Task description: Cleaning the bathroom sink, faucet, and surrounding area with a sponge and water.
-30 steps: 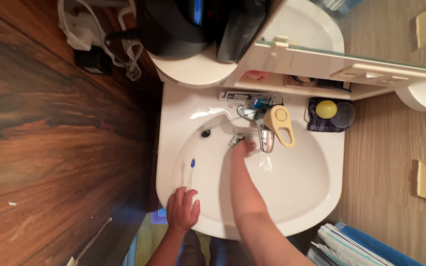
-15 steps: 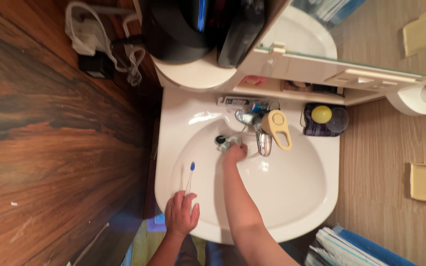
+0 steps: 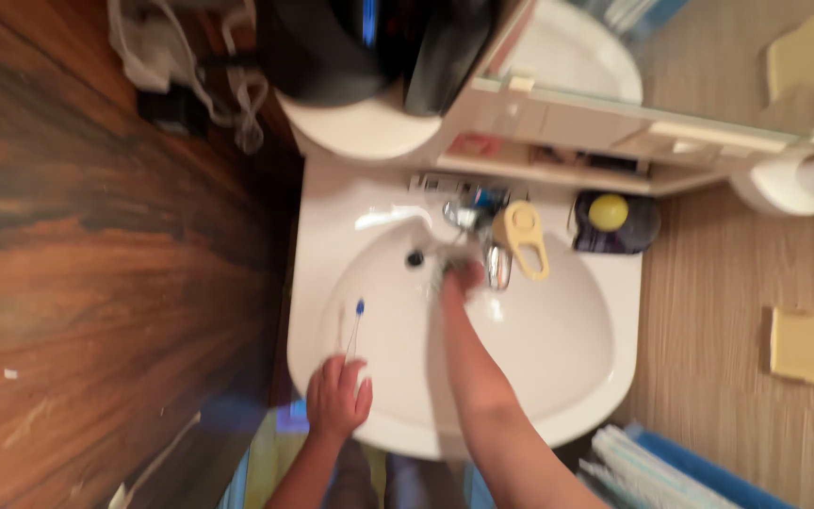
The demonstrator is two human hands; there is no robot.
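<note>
Toothbrush (image 3: 354, 327), thin with a blue head, lies on the left slope of the white sink (image 3: 558, 377), its handle under the fingers of the left hand (image 3: 336, 398); that grip is curled loosely over the handle end at the basin's front-left rim. The right hand (image 3: 464, 277) reaches across the bowl to the chrome tap (image 3: 496, 264), fingers bunched just under the spout; blur hides whether its grip is closed on anything. A dark drain hole (image 3: 415, 257) sits just left of that hand.

The basin's left edge runs tight against a dark wooden wall (image 3: 96, 283), leaving no room there. To the right the bowl is open as far as its rim.

Behind the tap a cream, keyhole-shaped tag (image 3: 523, 236) leans over the spout. At the back right corner of the sink a yellow ball (image 3: 608, 212) rests on a dark cloth (image 3: 635, 236). A flat tube (image 3: 435, 183) lies along the back ledge beneath a white shelf (image 3: 614, 127).
</note>
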